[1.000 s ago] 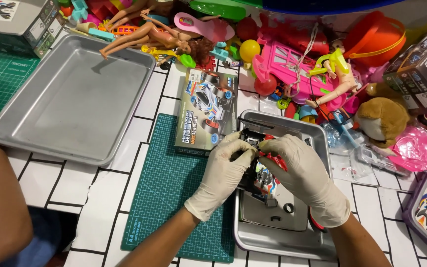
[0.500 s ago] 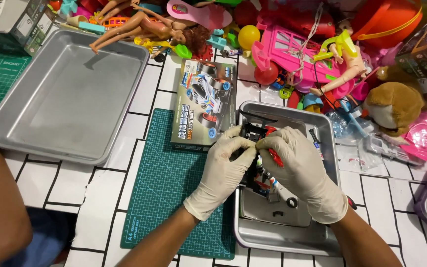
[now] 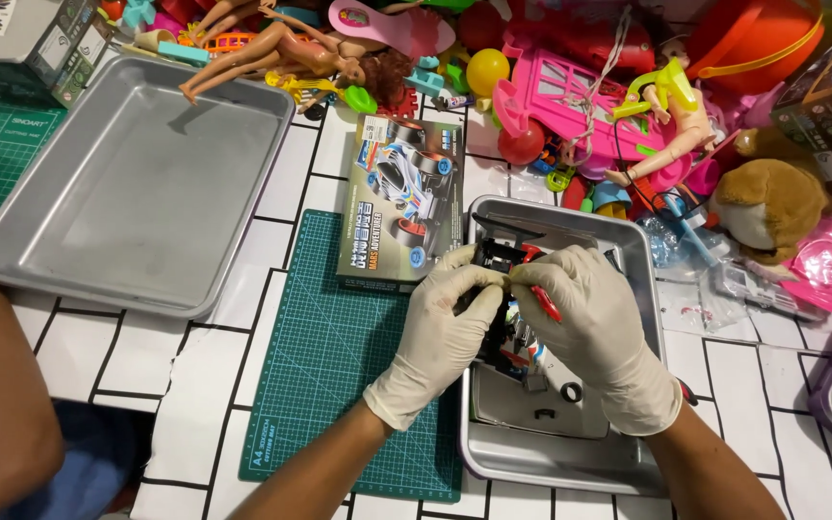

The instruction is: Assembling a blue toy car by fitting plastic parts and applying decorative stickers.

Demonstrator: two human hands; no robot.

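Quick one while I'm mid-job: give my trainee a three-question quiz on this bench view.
1. True or false: both gloved hands work over the small metal tray.
2. Which hand holds the red-handled tool? A) left hand B) right hand
3. What lies under the toy car box, at its lower edge?

Key
1. True: both hold a small black toy car chassis above it.
2. B
3. The green cutting mat; the box's upper part rests on the white tiled table.
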